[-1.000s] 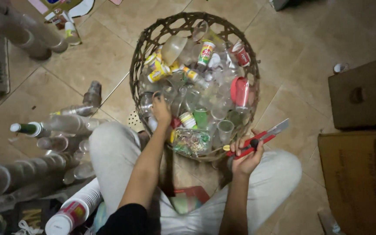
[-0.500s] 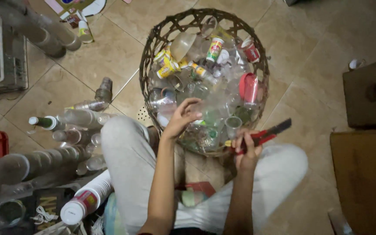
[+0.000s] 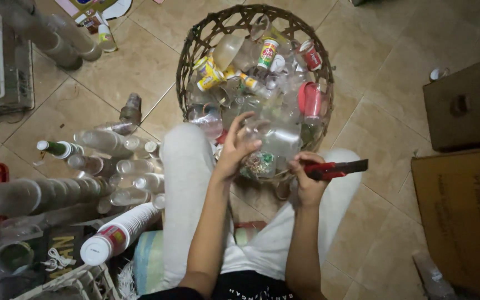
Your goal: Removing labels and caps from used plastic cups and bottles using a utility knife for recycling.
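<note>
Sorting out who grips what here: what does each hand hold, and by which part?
The right hand grips a red utility knife by the rear of its handle. The left hand closes on a clear plastic cup at the edge nearest it; the exact hold is unclear.

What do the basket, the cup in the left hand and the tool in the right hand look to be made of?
Basket: woven brown strips, likely bamboo or rattan, matte; open lattice visible. Cup at the left hand: clear thin plastic, glossy, see-through. Cutter in the right hand: red plastic body with a dark tip, probably a utility knife.
</note>
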